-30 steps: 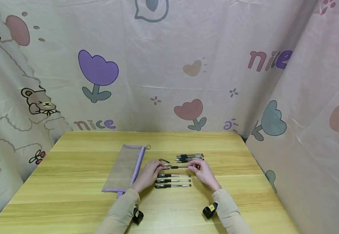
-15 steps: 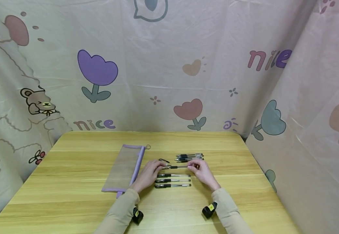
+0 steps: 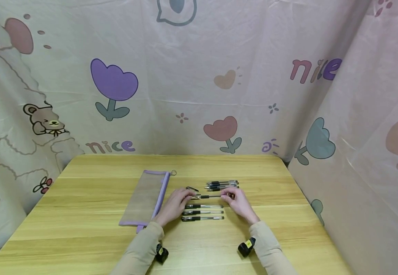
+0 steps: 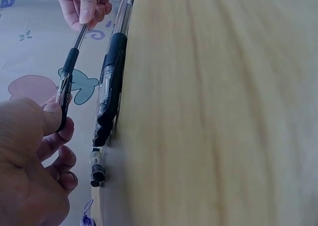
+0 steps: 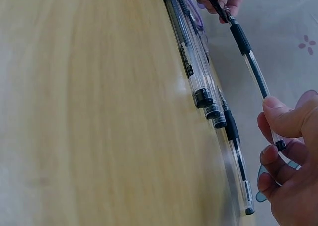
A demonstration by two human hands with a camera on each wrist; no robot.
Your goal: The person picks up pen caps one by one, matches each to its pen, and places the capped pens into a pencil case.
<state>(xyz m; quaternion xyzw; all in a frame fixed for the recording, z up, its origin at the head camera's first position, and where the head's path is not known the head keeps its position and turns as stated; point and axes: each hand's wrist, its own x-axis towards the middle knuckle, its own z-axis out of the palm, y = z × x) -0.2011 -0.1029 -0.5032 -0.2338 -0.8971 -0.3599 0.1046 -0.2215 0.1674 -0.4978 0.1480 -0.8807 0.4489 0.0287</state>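
Both hands share one clear-barrelled gel pen [image 3: 205, 196] with a black grip, held level above the table. My left hand [image 3: 174, 205] pinches the pen's clear cap with its black clip [image 4: 65, 104] between thumb and fingers, at the tip end. At the other end, my right hand [image 3: 238, 204] pinches the barrel near its black end plug [image 5: 280, 145]. Just in front of the held pen, three capped gel pens [image 3: 203, 212] lie side by side. A loose cap [image 3: 192, 188] lies behind the left fingers.
Several uncapped pens [image 3: 221, 186] lie in a group behind the right hand. A mesh zip pouch with lilac edging [image 3: 160, 198] lies flat beside the left forearm. Patterned curtains [image 3: 185, 95] rise at the table's [image 3: 95, 198] back and sides.
Hardly anything moves. Both hands keep their hold on the pen and its cap, with only a slight shift of the right fingers. The other pens and the pouch stay put.
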